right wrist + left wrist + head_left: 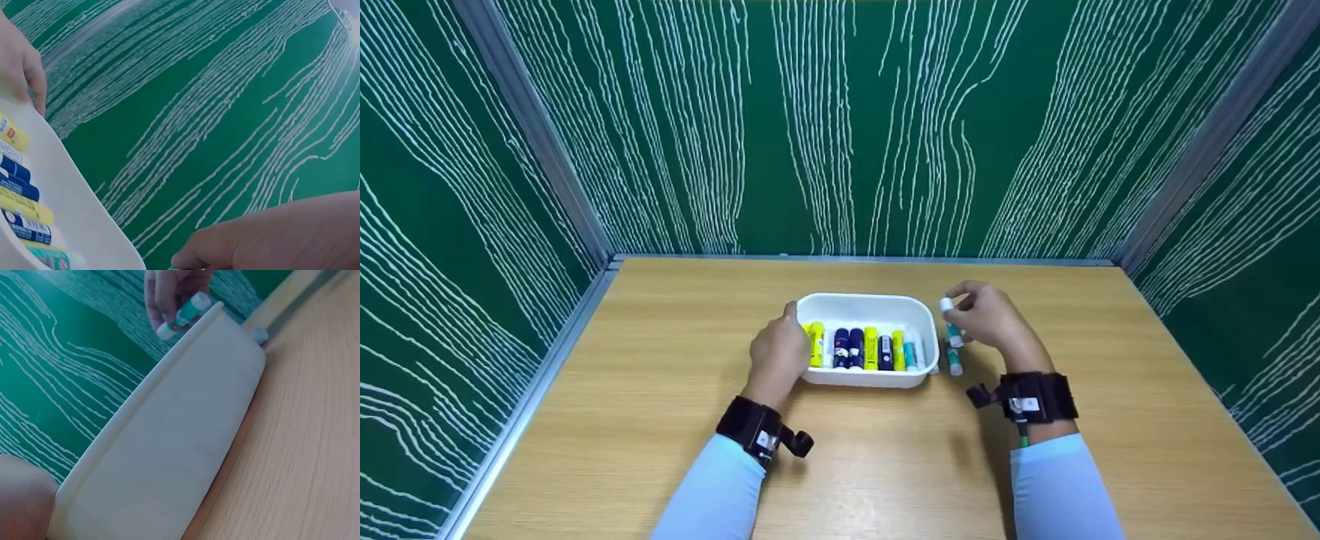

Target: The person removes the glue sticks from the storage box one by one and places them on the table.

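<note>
Steadying the white tray, the left hand curls its fingers over the left rim; a slack grip could let the tray slide on the wooden table. The right hand pinches a teal-and-white tube just beside the tray's right rim, where it might slip onto another tube lying beneath that hand.

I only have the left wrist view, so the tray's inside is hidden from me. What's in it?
Observer: A row of sticks, yellow, dark blue and teal, lies in the white tray.
Operator: What is my left hand doing?
Observer: The left hand grips the tray's left end.
Operator: Anything beside the tray?
Observer: One teal stick lies on the table right of it, below the teal-and-white stick that the right hand holds.
</note>
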`<state>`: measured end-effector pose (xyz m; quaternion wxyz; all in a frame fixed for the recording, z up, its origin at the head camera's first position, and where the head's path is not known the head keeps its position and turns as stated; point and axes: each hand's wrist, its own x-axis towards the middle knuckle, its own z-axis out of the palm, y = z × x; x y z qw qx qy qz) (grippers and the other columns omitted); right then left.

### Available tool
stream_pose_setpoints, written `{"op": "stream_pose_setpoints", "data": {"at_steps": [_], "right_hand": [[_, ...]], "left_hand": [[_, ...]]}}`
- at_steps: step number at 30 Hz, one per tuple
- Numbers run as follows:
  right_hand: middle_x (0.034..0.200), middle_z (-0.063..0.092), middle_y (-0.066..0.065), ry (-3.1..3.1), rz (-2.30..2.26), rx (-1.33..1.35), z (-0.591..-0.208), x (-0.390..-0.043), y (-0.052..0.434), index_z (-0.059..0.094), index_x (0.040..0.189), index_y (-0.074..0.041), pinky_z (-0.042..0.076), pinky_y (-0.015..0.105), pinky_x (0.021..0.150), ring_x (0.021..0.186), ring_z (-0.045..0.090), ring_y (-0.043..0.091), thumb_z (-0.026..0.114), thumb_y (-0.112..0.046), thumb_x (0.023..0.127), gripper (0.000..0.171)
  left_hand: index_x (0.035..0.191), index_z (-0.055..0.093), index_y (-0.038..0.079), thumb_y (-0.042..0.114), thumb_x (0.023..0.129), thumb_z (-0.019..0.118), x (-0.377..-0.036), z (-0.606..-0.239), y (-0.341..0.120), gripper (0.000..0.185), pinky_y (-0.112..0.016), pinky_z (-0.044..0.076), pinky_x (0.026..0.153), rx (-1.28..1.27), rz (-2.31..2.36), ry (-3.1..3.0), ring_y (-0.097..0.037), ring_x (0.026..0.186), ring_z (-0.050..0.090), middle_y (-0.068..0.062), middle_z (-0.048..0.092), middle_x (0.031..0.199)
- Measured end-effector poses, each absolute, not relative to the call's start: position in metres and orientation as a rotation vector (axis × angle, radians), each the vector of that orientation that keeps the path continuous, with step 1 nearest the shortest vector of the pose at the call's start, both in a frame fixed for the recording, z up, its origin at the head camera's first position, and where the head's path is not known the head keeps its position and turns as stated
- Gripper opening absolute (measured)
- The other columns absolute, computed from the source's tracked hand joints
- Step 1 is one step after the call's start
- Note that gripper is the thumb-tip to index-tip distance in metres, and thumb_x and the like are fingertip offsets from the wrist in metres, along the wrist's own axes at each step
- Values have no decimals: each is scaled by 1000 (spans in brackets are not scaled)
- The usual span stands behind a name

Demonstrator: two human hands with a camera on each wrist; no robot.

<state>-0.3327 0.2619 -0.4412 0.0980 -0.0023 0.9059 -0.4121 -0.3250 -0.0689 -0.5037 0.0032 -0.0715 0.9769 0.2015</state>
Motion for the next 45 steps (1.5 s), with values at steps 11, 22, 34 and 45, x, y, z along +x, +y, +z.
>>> {"op": "stream_pose_setpoints", "data": {"at_steps": [11,22,34,45], "right_hand": [[128,62,26,2664,-1191,68,-455,-337,287,57,139,-3,64,42,83,93,71,28,66,-19,101,42],[111,70,19,2635,-1035,164,-481,-340,293,64,131,-4,58,33,71,87,68,27,67,-19,100,34],[116,68,18,2528,-1072,196,-491,-343,288,65,126,-8,58,34,73,94,67,32,74,-20,98,33],[117,67,20,2428,-1264,165,-487,-333,278,61,130,-3,58,36,72,92,68,30,71,-15,99,35]], "left_hand": [[166,34,13,17,109,44,-325,-503,-69,58,-35,50,62,-227,646,3061,-23,80,66,-17,75,119],[164,36,12,15,108,46,-322,-503,-69,57,-35,50,62,-212,685,3076,-23,81,66,-17,75,116],[165,36,11,16,108,47,-323,-504,-68,58,-36,53,64,-213,663,3087,-23,82,66,-18,75,117],[164,37,10,15,108,45,-323,-504,-69,57,-38,52,61,-187,650,3098,-23,78,66,-18,77,112]]}}
